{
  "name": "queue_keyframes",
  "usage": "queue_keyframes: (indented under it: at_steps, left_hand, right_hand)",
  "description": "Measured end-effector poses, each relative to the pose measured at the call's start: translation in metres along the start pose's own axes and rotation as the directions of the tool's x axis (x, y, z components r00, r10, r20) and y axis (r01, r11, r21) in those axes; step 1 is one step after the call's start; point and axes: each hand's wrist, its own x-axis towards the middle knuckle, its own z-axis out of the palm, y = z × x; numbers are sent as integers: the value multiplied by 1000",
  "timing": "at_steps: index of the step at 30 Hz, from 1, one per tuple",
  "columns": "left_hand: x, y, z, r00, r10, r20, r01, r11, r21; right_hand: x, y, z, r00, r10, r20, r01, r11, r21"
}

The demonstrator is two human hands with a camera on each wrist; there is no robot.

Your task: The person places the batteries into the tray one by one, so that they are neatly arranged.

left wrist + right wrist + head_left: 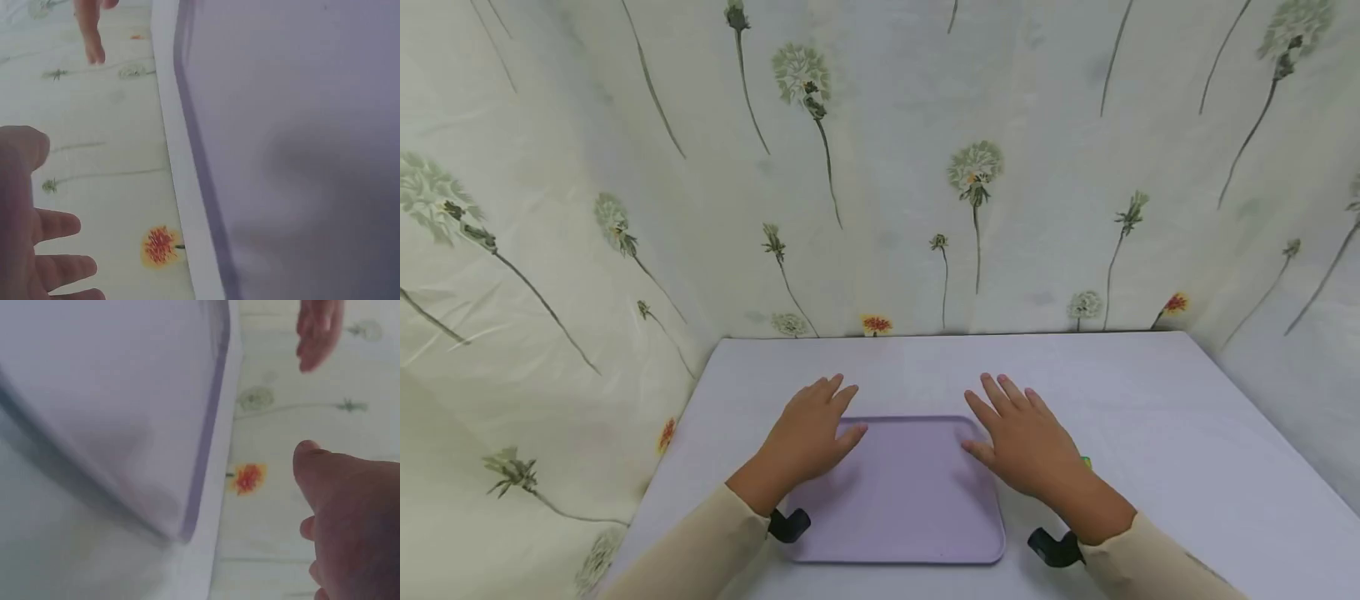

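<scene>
From where I stand, the lavender tray lies flat on the white desk, near the person and between the two forearms. Its placing there looks practical: both hands can reach it without stretching. The left hand hovers over its far left corner, palm down, fingers straight and slightly parted, thumb held away from them. The right hand hangs over the right edge, its fingers fanned and its thumb pointing inward. Neither holds anything; the soft shadows on the tray suggest that both are raised above it rather than resting on it. Held level like this, with thumbs facing each other, they leave the middle of the tray in plain sight.

Something small and green peeks out beside the right wrist; too little shows to say what it is. A dandelion-printed cloth rises behind the desk and along its sides, probably hung to screen off the rest of the room.
</scene>
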Motion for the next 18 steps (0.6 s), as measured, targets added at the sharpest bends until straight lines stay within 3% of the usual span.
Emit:
queue_keyframes:
  at_steps: [3,5,11,15,18]
  left_hand:
    - [-3,-10,3,998,-58,-17,56,990,-132]
    - [-5,-16,5,995,-93,-32,83,969,-235]
    - [-11,-36,12,978,-178,-113,99,860,-500]
    - [-16,-52,18,959,-243,-144,115,802,-587]
    - [-19,-64,21,944,-292,-155,129,758,-640]
  right_hand:
    - [-3,15,3,999,25,-30,-24,999,39]
    - [-6,25,4,997,49,-51,-45,996,82]
    - [-16,52,4,989,139,-55,-127,975,182]
    - [-26,71,7,981,192,-20,-181,952,247]
    - [-33,86,12,970,239,31,-237,916,323]
